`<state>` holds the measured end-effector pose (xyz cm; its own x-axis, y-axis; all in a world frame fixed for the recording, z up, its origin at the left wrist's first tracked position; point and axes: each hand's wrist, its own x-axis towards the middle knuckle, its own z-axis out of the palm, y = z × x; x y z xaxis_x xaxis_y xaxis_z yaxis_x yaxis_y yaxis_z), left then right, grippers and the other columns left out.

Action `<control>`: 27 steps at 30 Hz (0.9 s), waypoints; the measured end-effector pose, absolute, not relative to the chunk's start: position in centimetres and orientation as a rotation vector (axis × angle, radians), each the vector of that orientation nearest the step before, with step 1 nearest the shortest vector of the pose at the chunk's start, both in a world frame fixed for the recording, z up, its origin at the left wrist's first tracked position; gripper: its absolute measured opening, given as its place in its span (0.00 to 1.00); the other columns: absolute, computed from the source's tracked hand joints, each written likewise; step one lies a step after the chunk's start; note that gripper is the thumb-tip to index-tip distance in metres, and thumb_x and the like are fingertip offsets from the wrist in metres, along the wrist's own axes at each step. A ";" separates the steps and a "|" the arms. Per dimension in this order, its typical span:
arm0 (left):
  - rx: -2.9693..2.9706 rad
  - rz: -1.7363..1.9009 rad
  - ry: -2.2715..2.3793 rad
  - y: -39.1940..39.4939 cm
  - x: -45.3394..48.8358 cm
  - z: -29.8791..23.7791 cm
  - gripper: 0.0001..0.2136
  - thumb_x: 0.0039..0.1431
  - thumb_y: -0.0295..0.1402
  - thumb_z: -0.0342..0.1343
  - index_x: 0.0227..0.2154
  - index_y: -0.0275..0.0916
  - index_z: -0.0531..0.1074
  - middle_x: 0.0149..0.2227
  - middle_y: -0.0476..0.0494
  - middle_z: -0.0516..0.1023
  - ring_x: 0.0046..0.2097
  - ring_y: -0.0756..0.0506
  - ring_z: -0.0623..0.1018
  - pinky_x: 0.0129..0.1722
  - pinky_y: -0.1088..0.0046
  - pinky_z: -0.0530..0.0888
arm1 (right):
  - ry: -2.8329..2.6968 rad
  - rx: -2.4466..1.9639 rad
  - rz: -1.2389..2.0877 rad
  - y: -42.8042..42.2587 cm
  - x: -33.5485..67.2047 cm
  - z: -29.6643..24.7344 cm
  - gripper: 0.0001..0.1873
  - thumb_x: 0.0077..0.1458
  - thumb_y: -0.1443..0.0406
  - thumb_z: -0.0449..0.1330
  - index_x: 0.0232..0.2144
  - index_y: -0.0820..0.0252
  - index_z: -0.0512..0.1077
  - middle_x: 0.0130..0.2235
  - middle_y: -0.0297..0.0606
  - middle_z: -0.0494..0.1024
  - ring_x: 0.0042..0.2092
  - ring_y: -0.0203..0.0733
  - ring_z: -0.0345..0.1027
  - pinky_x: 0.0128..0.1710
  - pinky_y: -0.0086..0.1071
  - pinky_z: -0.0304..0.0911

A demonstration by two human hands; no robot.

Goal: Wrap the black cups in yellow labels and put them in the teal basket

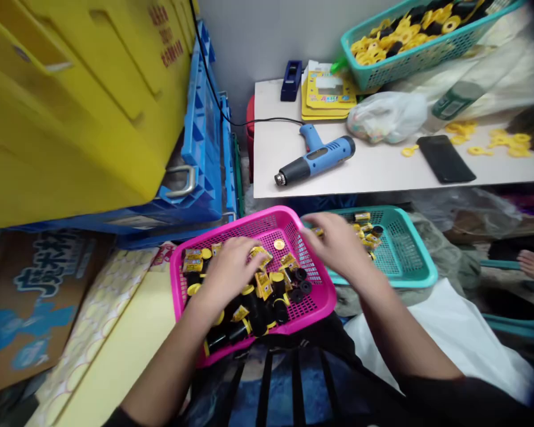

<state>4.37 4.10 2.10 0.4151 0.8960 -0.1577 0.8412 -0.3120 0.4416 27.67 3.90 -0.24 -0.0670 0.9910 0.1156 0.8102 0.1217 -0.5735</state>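
A pink basket [311, 305] rests on my lap and holds several small black and yellow cylinders [267, 305]. My left hand [229, 270] reaches into it with fingers curled round one yellow-wrapped piece [261, 255]. My right hand [338, 240] hovers between the pink basket's right rim and a teal basket [409, 267] that holds a few of the same pieces. Its fingers are bent and blurred, and something small and yellow shows at the fingertips.
A white table [374, 169] ahead carries a blue heat gun [315, 157], a black phone [445, 159], a plastic bag [385, 117], yellow rings and another teal basket [427, 50]. Yellow and blue crates [115, 107] stack at left. A cardboard box [31, 296] sits lower left.
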 end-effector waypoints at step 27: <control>2.329 -0.571 2.028 5.0 -6.3 -0.8 0.12 0.54 0.27 0.48 0.41 0.34 0.70 0.42 0.28 0.75 0.48 0.31 0.74 0.43 0.59 0.70 | -2.107 -1.921 0.695 3.3 26.2 0.4 0.20 0.60 0.55 0.54 0.49 0.59 0.72 0.40 0.44 0.80 0.42 0.48 0.74 0.39 0.36 0.65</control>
<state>-6.27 5.02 -0.81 0.0999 0.9577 -0.2699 0.9579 -0.1659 -0.2342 26.22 3.34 0.40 -0.1309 0.9786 -0.1587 0.8811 0.0414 -0.4711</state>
